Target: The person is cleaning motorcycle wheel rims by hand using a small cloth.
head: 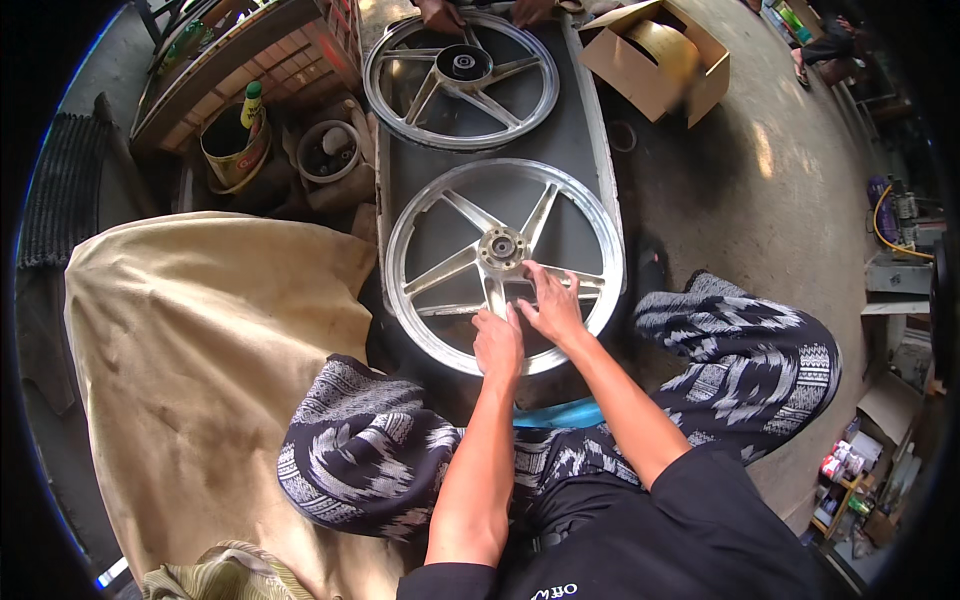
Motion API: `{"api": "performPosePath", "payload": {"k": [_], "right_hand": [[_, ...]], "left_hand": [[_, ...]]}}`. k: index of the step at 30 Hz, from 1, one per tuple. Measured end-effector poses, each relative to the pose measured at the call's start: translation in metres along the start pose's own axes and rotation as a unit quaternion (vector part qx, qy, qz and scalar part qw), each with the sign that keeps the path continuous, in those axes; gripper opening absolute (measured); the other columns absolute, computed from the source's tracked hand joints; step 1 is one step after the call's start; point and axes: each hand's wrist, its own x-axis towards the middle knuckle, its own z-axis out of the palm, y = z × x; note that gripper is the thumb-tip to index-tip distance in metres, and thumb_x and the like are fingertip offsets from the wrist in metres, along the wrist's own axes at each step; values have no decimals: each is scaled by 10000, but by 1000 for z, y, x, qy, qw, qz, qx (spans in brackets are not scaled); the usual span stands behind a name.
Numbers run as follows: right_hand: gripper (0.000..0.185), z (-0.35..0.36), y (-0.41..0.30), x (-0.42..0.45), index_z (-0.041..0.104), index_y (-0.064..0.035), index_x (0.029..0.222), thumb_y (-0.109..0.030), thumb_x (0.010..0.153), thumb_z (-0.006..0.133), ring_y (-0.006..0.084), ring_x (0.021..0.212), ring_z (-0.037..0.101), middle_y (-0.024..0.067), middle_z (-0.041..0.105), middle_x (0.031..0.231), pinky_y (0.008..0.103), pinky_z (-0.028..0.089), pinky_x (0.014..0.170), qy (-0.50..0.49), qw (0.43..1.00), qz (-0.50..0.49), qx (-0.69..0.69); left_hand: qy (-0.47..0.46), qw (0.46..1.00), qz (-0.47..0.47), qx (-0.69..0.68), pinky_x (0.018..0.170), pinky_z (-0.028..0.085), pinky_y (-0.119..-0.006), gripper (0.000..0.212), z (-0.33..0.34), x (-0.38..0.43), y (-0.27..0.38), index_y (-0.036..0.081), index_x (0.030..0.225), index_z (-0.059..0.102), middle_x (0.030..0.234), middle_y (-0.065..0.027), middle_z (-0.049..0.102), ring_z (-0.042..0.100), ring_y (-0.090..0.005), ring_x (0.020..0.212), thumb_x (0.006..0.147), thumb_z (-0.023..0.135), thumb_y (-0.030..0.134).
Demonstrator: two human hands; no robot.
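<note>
A five-spoke cast metal motorcycle wheel rim [401, 259] lies flat on a dark table with a pale edge [609, 180], its near side reaching past the table's end. My left hand [496, 341] touches the spoke nearest me, fingers at its side; whether it grips is unclear. My right hand [551, 304] is spread beside it, fingertips near the hub [502, 249] and the lower right spoke. Beyond lies a second five-spoke wheel with a black hub [463, 63], where another person's hands [441, 15] rest at the far edge.
An open cardboard box [619, 71] holds a yellowish roll, right of the table. At left stand a bucket with a green-capped bottle [253, 105], a pail of small parts [328, 150] and a crate [277, 64]. A tan cloth [210, 337] covers something beside my knee.
</note>
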Motion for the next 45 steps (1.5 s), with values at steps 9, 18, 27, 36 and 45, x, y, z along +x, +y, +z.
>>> {"api": "performPosePath", "payload": {"k": [9, 18, 27, 36, 45], "right_hand": [[880, -12, 14, -20, 282, -124, 1514, -273, 814, 795, 268, 1185, 624, 79, 673, 1210, 531, 290, 1076, 35, 999, 3, -38], [897, -16, 14, -19, 234, -105, 1516, -303, 836, 784, 302, 1251, 580, 128, 677, 1197, 567, 303, 1087, -9, 999, 35, -26], [901, -14, 9, -8, 264, -96, 1506, -311, 813, 799, 261, 1275, 565, 129, 631, 1321, 543, 299, 1101, -45, 999, 7, 6], [973, -7, -3, 3, 187, -101, 1550, -219, 797, 792, 294, 1233, 589, 143, 648, 1277, 549, 322, 1072, -57, 998, 9, 1], [951, -14, -2, 0, 199, -94, 1551, -203, 787, 754, 304, 1198, 614, 130, 669, 1224, 533, 283, 1090, -33, 999, 8, 29]], "left_hand": [[-65, 990, -49, -112, 909, 501, -565, 595, -11, 1, 0, -128, 1219, 458, 1187, -393, 576, 612, -539, 1064, 1032, 486, 437], [-62, 988, -77, -117, 873, 523, -555, 598, 2, 16, -6, -122, 1165, 522, 989, -386, 663, 659, -521, 974, 956, 591, 434], [8, 989, -92, -112, 856, 541, -530, 554, 9, 22, -1, -113, 1014, 646, 929, -363, 680, 678, -505, 925, 860, 678, 418], [-8, 987, -105, -124, 860, 542, -529, 556, -1, 23, 7, -119, 1013, 646, 925, -367, 678, 676, -510, 927, 875, 669, 419], [-11, 987, -111, -118, 876, 542, -523, 558, 0, 22, 8, -107, 1038, 641, 946, -367, 680, 680, -501, 946, 882, 662, 428]]}}
